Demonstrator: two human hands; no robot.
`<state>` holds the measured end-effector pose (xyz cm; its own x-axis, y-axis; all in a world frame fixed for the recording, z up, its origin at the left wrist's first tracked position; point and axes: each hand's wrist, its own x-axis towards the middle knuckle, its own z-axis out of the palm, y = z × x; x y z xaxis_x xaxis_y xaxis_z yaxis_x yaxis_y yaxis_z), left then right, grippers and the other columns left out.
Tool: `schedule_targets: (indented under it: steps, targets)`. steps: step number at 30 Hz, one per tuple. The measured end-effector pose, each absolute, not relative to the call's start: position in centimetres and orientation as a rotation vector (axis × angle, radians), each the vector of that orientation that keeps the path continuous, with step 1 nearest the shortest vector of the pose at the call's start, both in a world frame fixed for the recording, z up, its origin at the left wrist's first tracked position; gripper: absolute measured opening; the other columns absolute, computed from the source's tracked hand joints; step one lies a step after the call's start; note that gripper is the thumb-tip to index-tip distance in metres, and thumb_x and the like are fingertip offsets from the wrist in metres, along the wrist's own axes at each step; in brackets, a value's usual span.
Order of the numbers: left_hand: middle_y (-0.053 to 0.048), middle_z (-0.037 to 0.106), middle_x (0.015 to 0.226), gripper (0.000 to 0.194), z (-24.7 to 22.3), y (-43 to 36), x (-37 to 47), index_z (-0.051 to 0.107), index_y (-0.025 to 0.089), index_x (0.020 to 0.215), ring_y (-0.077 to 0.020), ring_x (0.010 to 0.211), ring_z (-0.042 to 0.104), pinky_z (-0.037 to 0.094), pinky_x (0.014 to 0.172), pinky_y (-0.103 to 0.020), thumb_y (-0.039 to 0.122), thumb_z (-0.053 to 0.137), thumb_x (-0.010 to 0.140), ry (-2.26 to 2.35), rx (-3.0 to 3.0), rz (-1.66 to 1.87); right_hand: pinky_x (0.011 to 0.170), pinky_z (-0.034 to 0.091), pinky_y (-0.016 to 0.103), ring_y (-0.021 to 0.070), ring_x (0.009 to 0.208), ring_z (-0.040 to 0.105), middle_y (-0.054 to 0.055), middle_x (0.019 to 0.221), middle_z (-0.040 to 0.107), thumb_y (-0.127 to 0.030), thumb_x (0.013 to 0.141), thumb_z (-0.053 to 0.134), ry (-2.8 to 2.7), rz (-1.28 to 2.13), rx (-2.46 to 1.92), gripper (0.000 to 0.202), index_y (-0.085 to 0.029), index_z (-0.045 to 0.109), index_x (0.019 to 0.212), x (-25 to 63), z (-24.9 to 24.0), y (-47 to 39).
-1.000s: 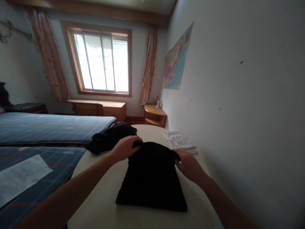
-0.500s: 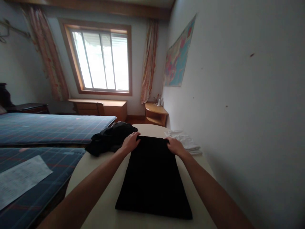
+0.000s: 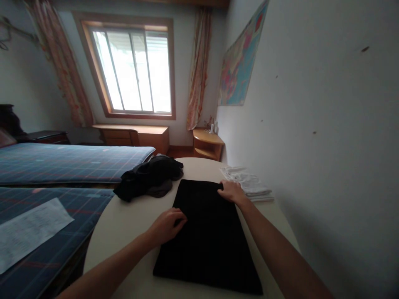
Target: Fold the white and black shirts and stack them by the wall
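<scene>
A folded black garment [image 3: 208, 241] lies flat on the round pale table [image 3: 124, 232], its far edge narrower than its near edge. My right hand [image 3: 232, 192] is closed on its far right corner, fingers over the edge. Halfway down the left side, my left hand [image 3: 166, 226] rests over the garment's edge with fingers curled and thumb close to them. Whether cloth is pinched there I cannot see.
A crumpled black and dark grey clothes pile [image 3: 152, 176] lies at the table's far left. Folded white cloths [image 3: 249, 182] sit by the wall on the right. Left of the table is a plaid mattress [image 3: 96, 207] with a printed paper sheet [image 3: 34, 232] on it.
My left hand has left the garment's far left corner and come nearer along its left side. My right hand stays at the far right corner. The view has shifted slightly.
</scene>
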<state>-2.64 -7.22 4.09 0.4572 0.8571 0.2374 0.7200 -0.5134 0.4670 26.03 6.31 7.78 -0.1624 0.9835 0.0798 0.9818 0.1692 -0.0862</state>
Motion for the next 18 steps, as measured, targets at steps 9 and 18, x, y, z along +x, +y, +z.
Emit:
schedule_targets:
  steps: [9, 18]
  targets:
    - [-0.004, 0.068, 0.090, 0.018, 3.8, -7.3, -3.9, 0.065, 0.023, 0.085, -0.0205, 0.092, 0.061, 0.047, 0.086, -0.033, 0.013, 0.050, 0.082, 1.367, 2.312, 0.828, 0.106, 0.027, 0.053, 0.0342, 0.126, 0.048, 0.019, 0.135, 0.057, -0.069, 0.087, 0.042, -2.411, 0.071, -1.859, 0.072, -0.015, 0.056, 0.132, 20.0, 6.9, 8.5]
    - [-0.003, 0.069, 0.099, 0.019, 2.9, -6.7, -4.8, 0.068, 0.023, 0.088, -0.0189, 0.099, 0.060, 0.045, 0.093, -0.032, 0.015, 0.050, 0.087, 1.203, 2.341, 0.820, 0.095, 0.038, 0.043, 0.0301, 0.117, 0.053, 0.020, 0.123, 0.060, -0.061, 0.096, 0.032, -2.319, 0.046, -1.861, 0.060, -0.014, 0.062, 0.118, 16.9, 4.4, 9.1]
